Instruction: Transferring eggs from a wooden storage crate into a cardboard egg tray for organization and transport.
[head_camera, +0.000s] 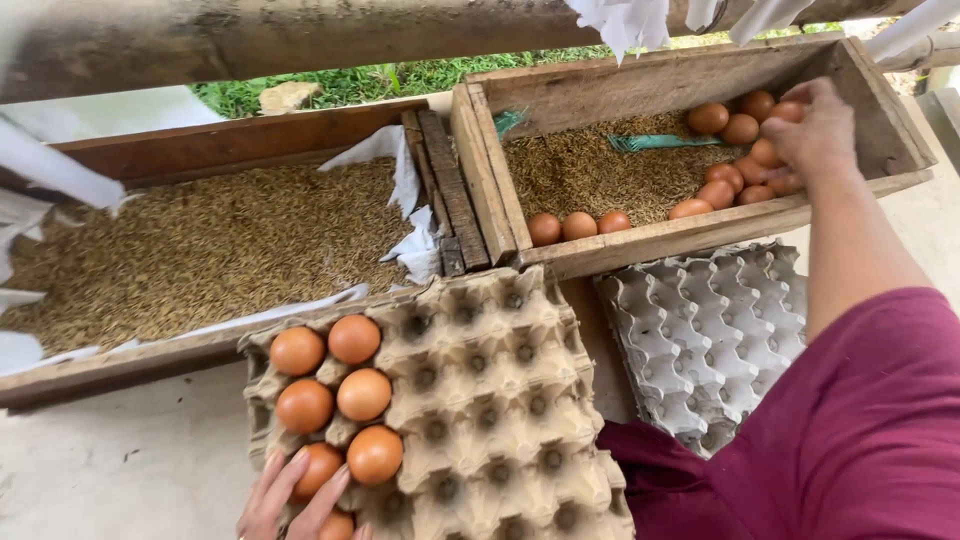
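Left hand (290, 495) at seven o'clock grips the brown egg tray (480, 400) edge; right hand (815, 125) at two o'clock curls over eggs (745, 165) crowding the nest box (700, 228) corner

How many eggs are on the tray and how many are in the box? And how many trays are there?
Brown eggs on the brown cardboard egg tray: 7, such as this one
Brown eggs in the right wooden nest box: at least 13, such as this one; the right hand hides part of the pile
Egg trays: 2, counting the grey cardboard tray
Total: 22
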